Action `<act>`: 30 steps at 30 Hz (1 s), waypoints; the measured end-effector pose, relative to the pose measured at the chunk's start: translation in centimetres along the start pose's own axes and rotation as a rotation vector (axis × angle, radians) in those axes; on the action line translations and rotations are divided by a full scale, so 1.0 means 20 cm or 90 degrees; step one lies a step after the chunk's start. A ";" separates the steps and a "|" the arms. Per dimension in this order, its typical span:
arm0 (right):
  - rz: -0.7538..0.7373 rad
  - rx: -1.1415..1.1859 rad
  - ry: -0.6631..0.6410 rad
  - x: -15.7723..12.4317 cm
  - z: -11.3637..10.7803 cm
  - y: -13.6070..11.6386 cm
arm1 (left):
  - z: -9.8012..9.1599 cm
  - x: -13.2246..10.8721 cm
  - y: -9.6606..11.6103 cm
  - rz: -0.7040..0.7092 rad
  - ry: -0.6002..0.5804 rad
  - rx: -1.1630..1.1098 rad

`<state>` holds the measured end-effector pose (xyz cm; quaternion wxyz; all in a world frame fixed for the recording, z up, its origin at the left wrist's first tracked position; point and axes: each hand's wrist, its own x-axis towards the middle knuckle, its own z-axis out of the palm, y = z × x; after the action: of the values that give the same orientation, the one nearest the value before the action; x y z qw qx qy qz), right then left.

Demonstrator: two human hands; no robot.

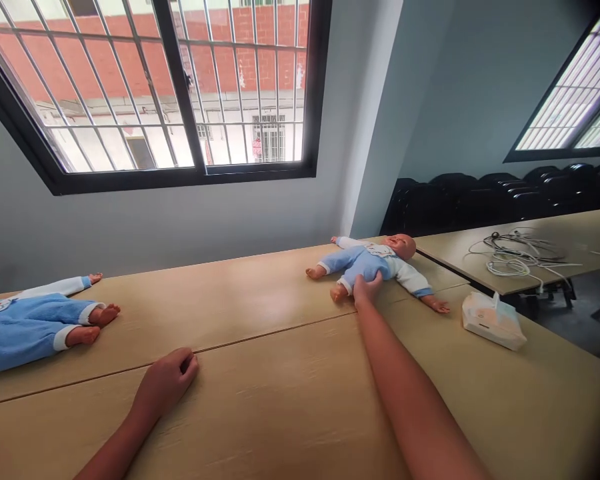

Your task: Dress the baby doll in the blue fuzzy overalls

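A baby doll point(365, 261) in a blue and white outfit lies on its back on the table, head to the right and feet to the left. My right hand point(368, 288) reaches out to it and grips the blue trouser leg at the near side. My left hand point(167, 377) rests on the tabletop with its fingers curled and nothing visible in them. Farther left lies a second baby doll point(35, 323), dressed alike, its feet pointing right; the frame edge cuts off its head.
A tissue pack point(494, 320) sits right of the first doll. Coiled white cables point(515, 257) lie on another table point(590, 230) behind a gap. Black chairs point(445, 200) line the back wall. A seam runs across the wooden tabletop point(270, 393). A barred window point(195, 87) is ahead.
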<state>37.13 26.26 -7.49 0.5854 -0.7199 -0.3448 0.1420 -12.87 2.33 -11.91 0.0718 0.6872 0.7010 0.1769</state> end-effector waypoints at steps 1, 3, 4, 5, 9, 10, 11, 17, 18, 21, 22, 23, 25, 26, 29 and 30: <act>-0.003 0.010 -0.007 -0.04 -0.03 0.00 | -0.01 0.00 0.00 0.003 0.000 0.000; -0.007 0.032 -0.024 -0.11 -0.08 0.01 | -0.02 0.00 0.01 0.009 0.001 -0.001; -0.008 0.044 -0.033 -0.16 -0.11 0.01 | -0.02 0.00 0.02 0.011 0.001 -0.002; -0.011 0.056 -0.042 -0.20 -0.13 0.01 | -0.03 -0.01 0.03 0.010 0.000 -0.001; -0.032 0.110 -0.081 -0.41 -0.20 0.02 | -0.05 -0.06 0.06 -0.016 0.017 0.017; -0.040 0.124 -0.095 -0.48 -0.21 0.03 | -0.05 -0.08 0.07 -0.018 0.024 0.021; -0.048 0.138 -0.112 -0.54 -0.22 0.04 | -0.05 -0.10 0.09 -0.015 0.030 0.021; -0.093 0.209 -0.244 -0.92 -0.31 0.09 | -0.05 -0.25 0.17 0.035 0.050 -0.033; -0.098 0.218 -0.266 -0.97 -0.33 0.09 | -0.05 -0.28 0.18 0.039 0.053 -0.040; -0.108 0.237 -0.335 -1.09 -0.40 0.09 | -0.05 -0.37 0.22 0.051 0.060 -0.070; -0.111 0.242 -0.357 -1.12 -0.43 0.08 | -0.06 -0.40 0.24 0.053 0.064 -0.082; -0.115 0.246 -0.379 -1.15 -0.45 0.08 | -0.06 -0.43 0.25 0.053 0.068 -0.095; -0.123 0.252 -0.423 -1.21 -0.50 0.07 | -0.06 -0.49 0.26 0.051 0.077 -0.121; -0.127 0.253 -0.446 -1.24 -0.53 0.06 | -0.06 -0.52 0.26 0.049 0.080 -0.134; -0.139 0.249 -0.507 -1.31 -0.60 0.03 | -0.06 -0.58 0.26 0.052 0.087 -0.174; -0.142 0.246 -0.526 -1.33 -0.62 0.03 | -0.06 -0.59 0.26 0.053 0.090 -0.185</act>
<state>25.66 -0.69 -9.86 0.5339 -0.4392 -0.5919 0.4145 -7.82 -9.55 -10.66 0.1133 0.6839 0.6422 0.3272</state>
